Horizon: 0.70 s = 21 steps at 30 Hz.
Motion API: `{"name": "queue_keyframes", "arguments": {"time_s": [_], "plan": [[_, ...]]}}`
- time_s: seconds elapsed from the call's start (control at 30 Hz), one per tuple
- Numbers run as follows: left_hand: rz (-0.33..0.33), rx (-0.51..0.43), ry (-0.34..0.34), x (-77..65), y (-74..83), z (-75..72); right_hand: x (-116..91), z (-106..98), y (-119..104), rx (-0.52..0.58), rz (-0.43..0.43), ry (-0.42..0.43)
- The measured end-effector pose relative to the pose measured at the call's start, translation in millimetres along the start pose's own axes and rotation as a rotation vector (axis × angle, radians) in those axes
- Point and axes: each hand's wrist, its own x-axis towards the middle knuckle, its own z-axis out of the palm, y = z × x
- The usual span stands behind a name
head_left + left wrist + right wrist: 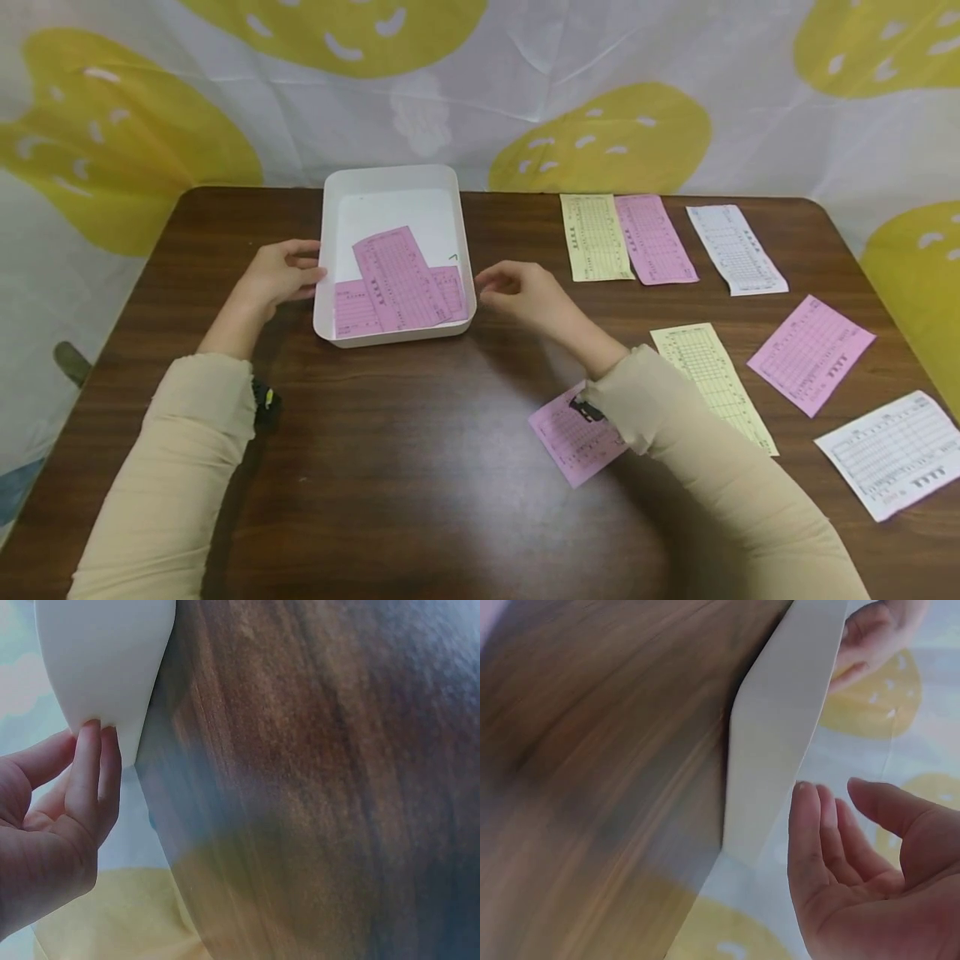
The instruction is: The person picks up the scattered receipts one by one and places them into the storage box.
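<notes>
A white rectangular tray (pixel 393 340) stands toward the back left of the table, with several pink printed slips (pixel 401 279) overlapping in its front half. My left hand (pixel 279 273) is at the tray's left side. In the left wrist view its fingertips (pixel 90 727) touch the outer wall, with the thumb close to the rim. Beside the tray's right wall is my right hand (pixel 525 293), its fingers loosely bent and nothing in them. The right wrist view shows its fingertips (pixel 802 791) right by the rim, thumb apart from them.
Right of the tray lie yellow slips (pixel 597 237) (pixel 712 379), pink slips (pixel 656 239) (pixel 812 356) and white slips (pixel 737 250) (pixel 892 454). Another pink slip (pixel 573 442) lies partly under the right sleeve (pixel 675 408). Behind the table hangs a yellow-patterned cloth (pixel 517 92).
</notes>
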Motion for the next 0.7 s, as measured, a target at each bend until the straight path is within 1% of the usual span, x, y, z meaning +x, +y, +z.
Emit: {"name": "queue_keyframes", "arguments": {"time_s": [0.2, 0.27, 0.57, 0.7], "plan": [[-0.007, 0.004, -0.003, 0.7, -0.1, -0.5, -13, -23, 21, 0.001, 0.044, -0.06], [-0.011, 0.005, -0.003, 1.0, 0.1, 0.0, -18, -31, 28, -0.013, 0.053, -0.074], [-0.01, 0.011, -0.006, 1.5, 0.2, 1.1, -39, -66, 50, -0.059, 0.116, -0.083], [-0.011, 0.009, -0.004, 0.4, -0.2, 0.1, -45, -76, 61, -0.131, 0.106, -0.079]]}}
